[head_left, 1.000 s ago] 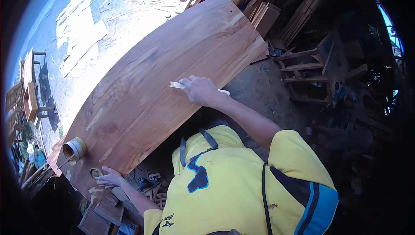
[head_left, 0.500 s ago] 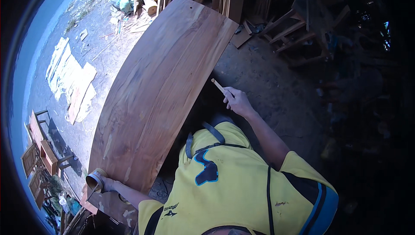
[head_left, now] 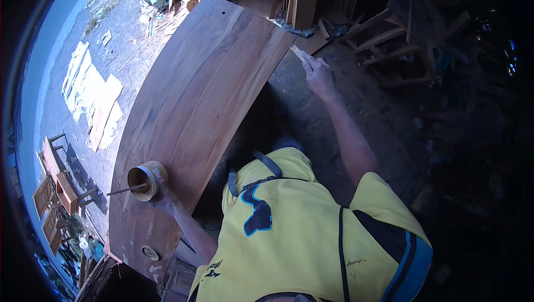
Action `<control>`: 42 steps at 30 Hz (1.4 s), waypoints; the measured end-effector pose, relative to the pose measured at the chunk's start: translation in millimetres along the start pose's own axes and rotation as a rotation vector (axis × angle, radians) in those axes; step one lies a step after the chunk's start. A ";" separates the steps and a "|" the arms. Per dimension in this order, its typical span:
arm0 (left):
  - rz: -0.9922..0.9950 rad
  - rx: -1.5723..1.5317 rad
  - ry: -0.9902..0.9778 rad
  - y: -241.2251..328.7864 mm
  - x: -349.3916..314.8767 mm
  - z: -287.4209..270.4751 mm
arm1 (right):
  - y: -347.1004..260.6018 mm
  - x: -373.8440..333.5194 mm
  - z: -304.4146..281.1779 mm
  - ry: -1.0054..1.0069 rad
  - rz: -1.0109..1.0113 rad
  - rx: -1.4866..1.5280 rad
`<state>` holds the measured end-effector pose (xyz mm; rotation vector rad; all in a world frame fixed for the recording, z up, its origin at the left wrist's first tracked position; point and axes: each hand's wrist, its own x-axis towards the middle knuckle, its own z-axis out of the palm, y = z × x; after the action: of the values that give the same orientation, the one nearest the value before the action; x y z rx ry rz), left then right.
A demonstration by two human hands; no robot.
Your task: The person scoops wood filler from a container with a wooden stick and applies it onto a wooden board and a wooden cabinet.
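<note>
A long, wide wooden board [head_left: 183,113] with streaked brown grain stretches out before me. Over its near left part, my left hand [head_left: 166,195] is closed around the side of a round tin [head_left: 158,172]. The tin's open mouth tilts to the left, and a thin stick [head_left: 127,189] pokes out over the rim. My right hand [head_left: 320,77] is closed on a narrow, pale wooden tool [head_left: 297,52], its tip close to the board's far right edge. What kind of tool it is I cannot make out. A round lid [head_left: 150,253] lies on the board's near end.
Timber offcuts [head_left: 305,1] stand beyond the board's far end. Wooden frames [head_left: 384,35] are heaped at the far right, in shadow. On the ground to the left lie pale sheets [head_left: 92,90] and wooden furniture [head_left: 64,188]. A dark panelled wooden piece [head_left: 181,280] sits beneath the near end.
My left hand has brought the tin right and forward over the board, uncovering the lid. The right hand has moved forward with its tool toward the board's far right edge.
</note>
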<state>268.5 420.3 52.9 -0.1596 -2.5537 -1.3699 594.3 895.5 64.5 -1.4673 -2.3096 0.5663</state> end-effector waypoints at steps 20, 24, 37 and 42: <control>-0.030 -0.034 0.005 87.0 -79.6 203.7 | 36.9 135.8 -39.8 -0.555 -0.323 -0.307; -0.039 -0.067 -0.012 88.1 -79.8 208.5 | 26.7 144.5 -47.5 -0.578 -0.301 -0.315; -0.005 0.036 -0.082 106.6 -89.8 227.5 | -117.1 142.6 -60.9 -0.763 -0.637 0.178; -0.019 0.014 -0.113 121.4 -87.0 228.0 | -241.5 101.0 -25.6 -0.754 -1.168 -0.167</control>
<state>341.9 678.8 6.8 -0.2167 -2.6622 -1.3871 379.1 898.3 215.8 0.3248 -3.2387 0.5867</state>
